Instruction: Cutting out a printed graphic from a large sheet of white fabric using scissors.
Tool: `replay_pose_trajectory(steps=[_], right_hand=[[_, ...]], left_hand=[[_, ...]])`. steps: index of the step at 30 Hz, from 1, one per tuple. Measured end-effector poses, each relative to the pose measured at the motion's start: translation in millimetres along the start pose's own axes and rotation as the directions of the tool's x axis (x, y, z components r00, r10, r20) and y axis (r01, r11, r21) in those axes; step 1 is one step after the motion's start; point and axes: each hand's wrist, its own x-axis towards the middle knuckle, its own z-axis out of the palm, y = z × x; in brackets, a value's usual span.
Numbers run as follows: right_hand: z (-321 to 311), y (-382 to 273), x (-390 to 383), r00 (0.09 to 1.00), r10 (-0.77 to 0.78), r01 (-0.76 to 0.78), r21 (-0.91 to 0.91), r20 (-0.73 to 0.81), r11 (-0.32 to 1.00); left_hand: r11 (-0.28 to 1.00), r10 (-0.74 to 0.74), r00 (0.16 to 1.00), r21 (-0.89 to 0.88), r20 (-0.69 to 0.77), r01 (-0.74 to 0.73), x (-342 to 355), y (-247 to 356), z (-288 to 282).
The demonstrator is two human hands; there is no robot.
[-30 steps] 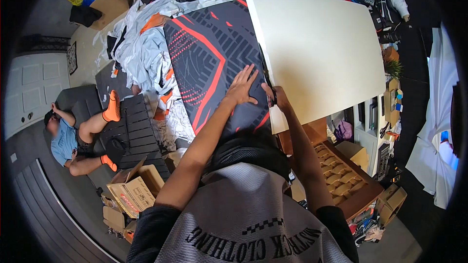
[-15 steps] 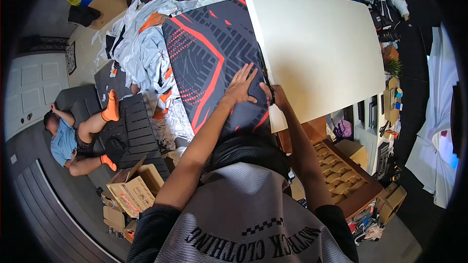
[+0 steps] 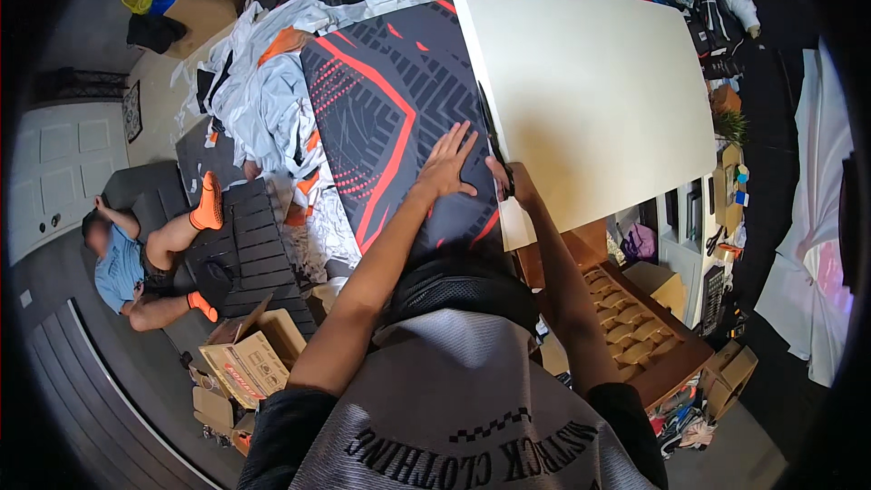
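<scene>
Mid-frame, your left hand (image 3: 443, 171) is lying flat on patterned cloth (image 3: 367, 118), your right hand (image 3: 523, 185) is gripping scissors (image 3: 491, 132); if cloth is slipping, they may stray.

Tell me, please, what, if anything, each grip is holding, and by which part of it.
The right grip holds black scissors by their handles; the left grip holds nothing and rests flat on the dark, red-patterned sheet.

The cream, round-cornered worktop (image 3: 617, 100) is covered toward its 9 o'clock side by dark grey fabric (image 3: 367, 82), which is spread flat and patterned with black shapes and red bands and dots.
</scene>
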Motion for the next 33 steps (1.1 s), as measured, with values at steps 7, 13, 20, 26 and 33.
replay_pose_trajectory(steps=[7,13,20,26,33], right_hand=[[-3.8,-13.2,10.8,0.999,0.030,-0.029,-0.068,0.014,0.997],[-4.0,-16.2,24.6,1.000,-0.012,0.012,-0.039,-0.018,0.999],[-4.2,-17.9,25.6,1.000,0.002,-0.002,-0.014,-0.026,1.000],[1.1,-25.6,19.2,0.999,-0.017,0.013,-0.080,-0.041,0.997],[4.6,-25.7,18.1,0.997,-0.069,0.067,-0.040,-0.041,0.997]], left_hand=[[1.000,-0.003,1.000,0.001,-0.004,0.003,0.1,0.2,-0.3],[1.000,0.011,1.000,-0.001,-0.010,-0.011,1.1,1.2,-1.8],[1.000,0.015,1.000,-0.001,-0.010,-0.015,0.6,-0.3,-0.6],[0.999,0.026,0.999,-0.018,-0.022,-0.027,0.1,-3.6,2.2],[0.999,0.046,0.998,-0.005,-0.048,-0.047,0.5,-5.3,5.5]])
